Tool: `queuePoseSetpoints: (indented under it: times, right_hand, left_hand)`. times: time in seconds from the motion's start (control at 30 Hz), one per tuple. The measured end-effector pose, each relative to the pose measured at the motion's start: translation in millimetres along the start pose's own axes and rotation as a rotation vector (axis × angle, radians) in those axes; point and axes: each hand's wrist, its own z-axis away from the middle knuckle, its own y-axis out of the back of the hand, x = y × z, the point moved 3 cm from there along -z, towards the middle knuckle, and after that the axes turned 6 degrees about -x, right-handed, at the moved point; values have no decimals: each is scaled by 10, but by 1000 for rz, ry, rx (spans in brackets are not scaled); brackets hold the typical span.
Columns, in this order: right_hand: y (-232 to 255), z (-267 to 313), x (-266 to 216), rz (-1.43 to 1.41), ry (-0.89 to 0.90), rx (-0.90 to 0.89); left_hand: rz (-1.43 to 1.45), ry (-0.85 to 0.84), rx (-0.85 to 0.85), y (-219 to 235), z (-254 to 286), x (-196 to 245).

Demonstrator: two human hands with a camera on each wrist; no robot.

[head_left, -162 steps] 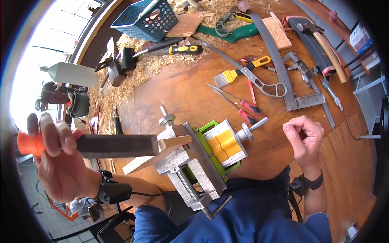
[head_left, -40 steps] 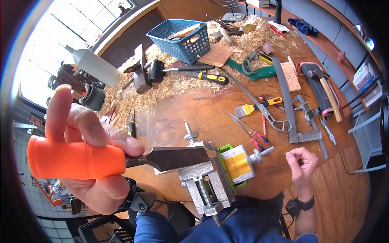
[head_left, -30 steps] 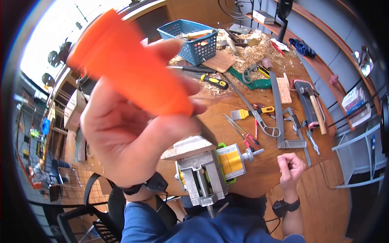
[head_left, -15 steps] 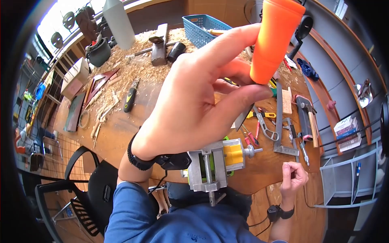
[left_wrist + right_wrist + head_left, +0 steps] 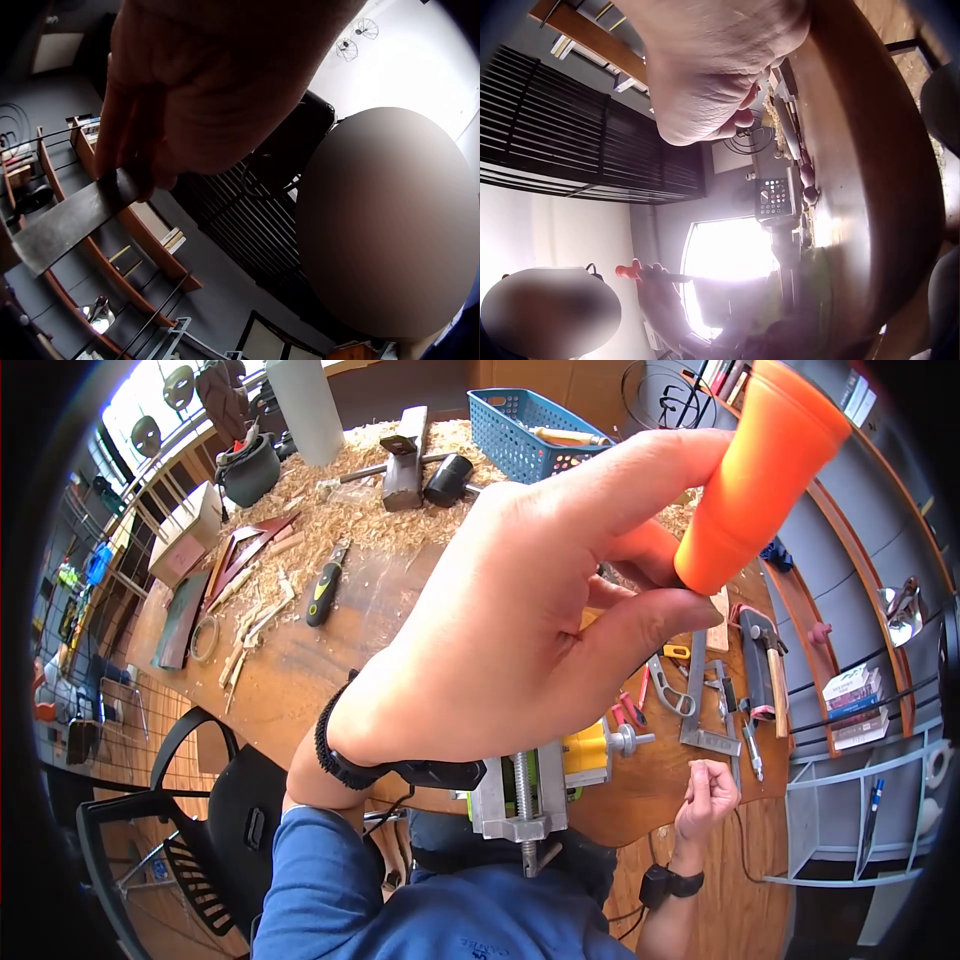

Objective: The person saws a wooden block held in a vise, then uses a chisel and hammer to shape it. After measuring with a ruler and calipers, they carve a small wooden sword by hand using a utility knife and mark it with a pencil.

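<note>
My left hand (image 5: 520, 610) is raised above the vise (image 5: 490, 800), pinching a chisel near the lower end of its orange handle (image 5: 760, 470). The handle tilts up to the right. In the left wrist view the flat metal blade (image 5: 67, 229) extends from beneath the fingers of my left hand (image 5: 202, 97). The left hand hides the vise's upper part and whatever its jaws hold. My right hand (image 5: 708, 800), fingers loosely curled, is by the table's near right edge with nothing visible in it. The right wrist view shows that hand (image 5: 720, 75) close up.
Wood shavings (image 5: 360, 515) cover the back of the table around a mallet (image 5: 449, 480), below a blue basket (image 5: 520, 445). A yellow-black knife (image 5: 324, 595) lies left. Scissors (image 5: 672, 688), a metal square (image 5: 710, 740) and a hammer (image 5: 775, 670) are right. A black chair (image 5: 245, 820) stands lower left.
My left hand has swung from the left side to above the vise and then further right, carrying the chisel. Its handle has turned from level to upright and tilted. The right hand stays curled.
</note>
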Motion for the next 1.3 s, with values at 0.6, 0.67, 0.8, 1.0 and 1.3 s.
queuePoseSetpoints:
  times: [0.6,0.67,0.8,1.0,1.3]
  right_hand:
    - [-71,1,-95,101,16,-59]
    - [-68,3,-86,104,11,-61]
    - [-70,-1,-92,115,16,-68]
    - [-85,-4,-90,104,37,-62]
    - [-71,-2,-104,116,21,-75]
  left_hand:
    - [-110,20,-57,-18,-9,41]
    - [-123,85,-80,2,-33,176]
    - [25,44,-78,61,-22,110]
    - [-24,211,-40,50,-73,188]
    - [50,11,37,-42,-2,-97]
